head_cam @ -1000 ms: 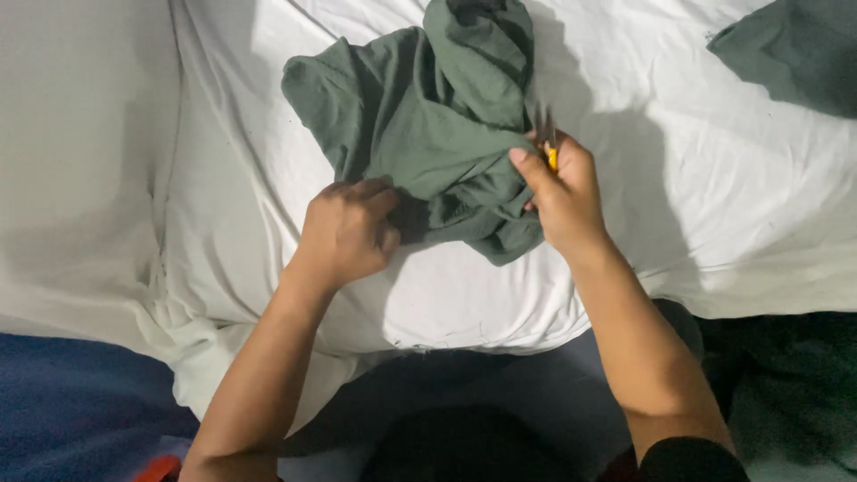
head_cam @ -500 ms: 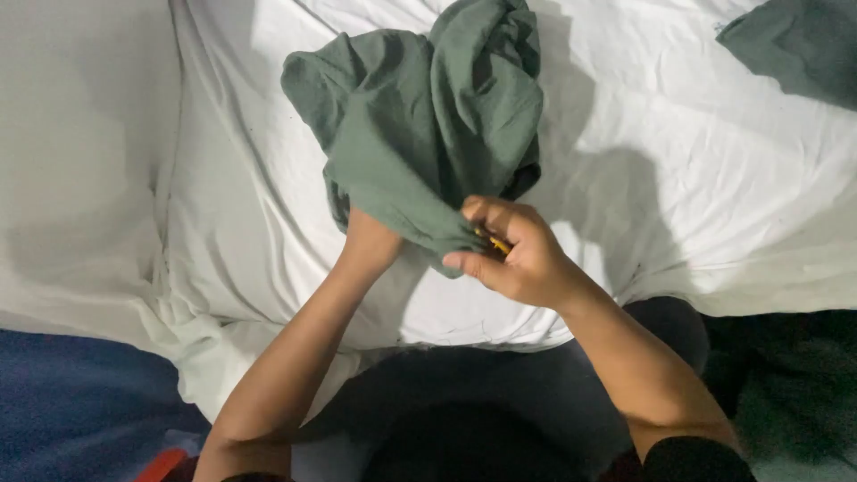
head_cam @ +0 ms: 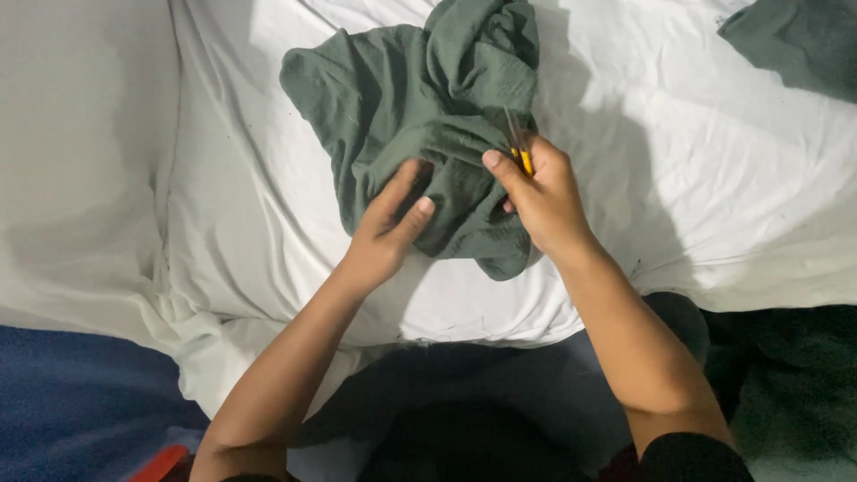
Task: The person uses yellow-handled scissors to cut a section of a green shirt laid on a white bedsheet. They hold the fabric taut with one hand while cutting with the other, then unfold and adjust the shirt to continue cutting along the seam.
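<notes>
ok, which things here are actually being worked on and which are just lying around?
In hand:
- green cloth, crumpled on the white sheet
- left hand, fingers resting on the cloth
- right hand, pinching a small yellow-handled tool at the cloth's edge

Lying about:
- white sheet
- second dark green cloth, top right corner, untouched
- blue fabric, lower left

Single head-worn view, steeply downward, close over white sheet (head_cam: 268, 268), perhaps slightly tilted.

Your left hand (head_cam: 386, 234) presses the green cloth (head_cam: 420, 116) on the white bed (head_cam: 714, 178); your right hand (head_cam: 544, 201) pinches a small yellow-handled tool (head_cam: 525, 161).
</notes>
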